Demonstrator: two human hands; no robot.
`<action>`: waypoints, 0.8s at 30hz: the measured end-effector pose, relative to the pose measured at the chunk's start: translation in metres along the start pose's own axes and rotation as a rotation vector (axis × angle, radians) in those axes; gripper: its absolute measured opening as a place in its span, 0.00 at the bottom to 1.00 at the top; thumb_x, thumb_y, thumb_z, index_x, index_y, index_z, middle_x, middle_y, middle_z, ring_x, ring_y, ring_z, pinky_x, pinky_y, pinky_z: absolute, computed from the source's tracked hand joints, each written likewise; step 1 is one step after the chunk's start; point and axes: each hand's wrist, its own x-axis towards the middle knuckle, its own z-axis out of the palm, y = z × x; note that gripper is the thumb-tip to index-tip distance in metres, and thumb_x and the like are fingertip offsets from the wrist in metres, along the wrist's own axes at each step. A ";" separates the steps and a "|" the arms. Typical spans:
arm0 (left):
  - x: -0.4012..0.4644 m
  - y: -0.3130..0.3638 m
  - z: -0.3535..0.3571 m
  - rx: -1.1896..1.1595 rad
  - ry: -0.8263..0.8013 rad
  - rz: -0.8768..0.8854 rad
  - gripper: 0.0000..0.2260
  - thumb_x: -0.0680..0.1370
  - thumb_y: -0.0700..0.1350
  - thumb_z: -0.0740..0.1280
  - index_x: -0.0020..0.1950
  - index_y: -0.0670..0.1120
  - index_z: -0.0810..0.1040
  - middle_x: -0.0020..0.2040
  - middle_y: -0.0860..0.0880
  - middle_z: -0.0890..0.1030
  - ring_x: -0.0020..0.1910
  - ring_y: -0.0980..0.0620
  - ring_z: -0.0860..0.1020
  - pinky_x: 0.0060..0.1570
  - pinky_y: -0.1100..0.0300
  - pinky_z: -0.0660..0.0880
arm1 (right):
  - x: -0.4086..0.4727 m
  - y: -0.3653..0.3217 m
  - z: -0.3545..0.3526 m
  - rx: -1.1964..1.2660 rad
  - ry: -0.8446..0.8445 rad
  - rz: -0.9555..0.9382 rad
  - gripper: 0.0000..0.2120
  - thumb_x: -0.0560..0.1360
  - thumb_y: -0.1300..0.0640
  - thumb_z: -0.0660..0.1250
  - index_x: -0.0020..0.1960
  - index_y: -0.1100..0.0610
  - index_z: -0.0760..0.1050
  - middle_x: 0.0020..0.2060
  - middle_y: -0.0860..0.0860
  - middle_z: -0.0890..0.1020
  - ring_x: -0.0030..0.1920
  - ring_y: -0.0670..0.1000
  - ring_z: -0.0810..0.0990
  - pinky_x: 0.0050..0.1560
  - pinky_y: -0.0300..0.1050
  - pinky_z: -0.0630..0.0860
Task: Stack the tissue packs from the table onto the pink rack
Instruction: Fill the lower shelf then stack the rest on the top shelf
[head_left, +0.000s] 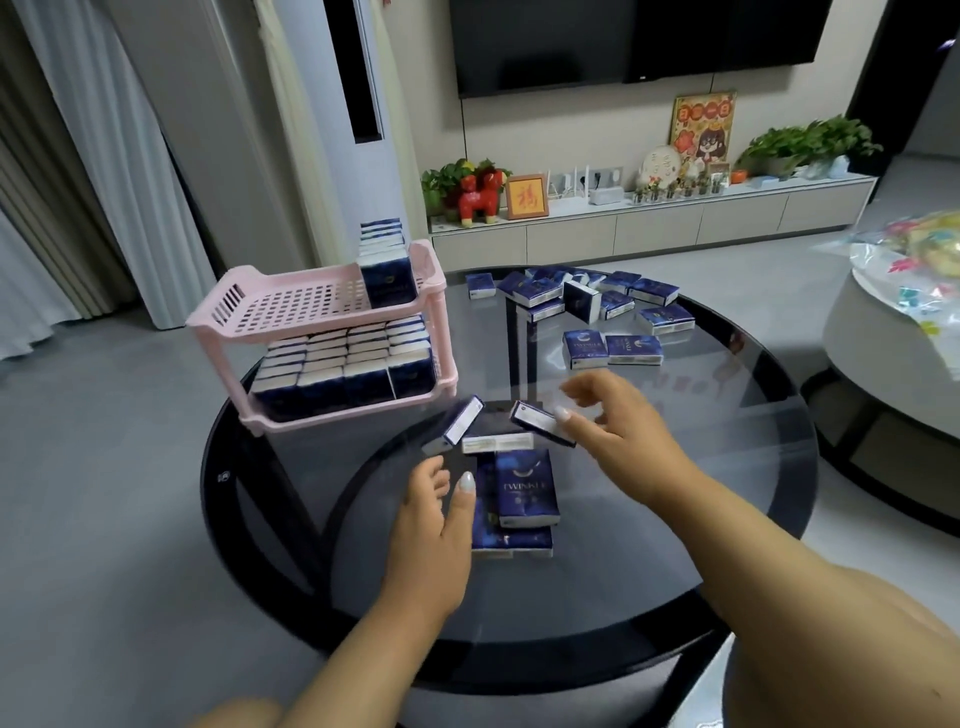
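Observation:
A two-tier pink rack (291, 312) stands at the left of the round dark glass table (675, 519). Its lower shelf is packed with blue tissue packs (358, 364), and a short row of upright packs (387, 270) stands at the right end of the upper shelf. In front of me lies a small pile of packs (524, 493), with one tilted pack (457, 423) to its upper left and another (540, 422) to its upper right. My left hand (431, 525) hovers open beside the pile. My right hand (613, 421) is open, its thumb touching the right tilted pack.
Several loose tissue packs (587, 301) lie scattered across the far side of the table. A white round table (883, 332) with a plastic bag stands to the right. A tall white air conditioner (358, 104) and a TV cabinet (649, 223) stand behind.

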 end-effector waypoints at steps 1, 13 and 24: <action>-0.003 -0.003 -0.003 -0.001 -0.020 -0.009 0.18 0.80 0.54 0.61 0.69 0.53 0.65 0.67 0.51 0.72 0.65 0.56 0.71 0.63 0.60 0.67 | -0.006 -0.002 0.000 -0.056 0.020 -0.013 0.11 0.76 0.48 0.65 0.56 0.50 0.72 0.48 0.43 0.75 0.51 0.45 0.74 0.49 0.41 0.71; -0.018 -0.005 -0.003 0.279 -0.192 0.111 0.40 0.70 0.53 0.76 0.76 0.51 0.58 0.69 0.55 0.71 0.71 0.56 0.63 0.62 0.68 0.58 | -0.044 -0.005 0.048 -0.077 -0.112 0.442 0.22 0.70 0.35 0.67 0.52 0.51 0.71 0.44 0.45 0.78 0.49 0.50 0.78 0.43 0.45 0.70; -0.018 -0.014 -0.016 -0.226 -0.105 0.086 0.28 0.64 0.44 0.79 0.60 0.56 0.74 0.59 0.52 0.78 0.52 0.54 0.81 0.50 0.63 0.76 | -0.048 -0.003 0.031 0.564 -0.009 0.437 0.05 0.74 0.59 0.70 0.45 0.61 0.78 0.31 0.49 0.78 0.30 0.45 0.70 0.28 0.29 0.66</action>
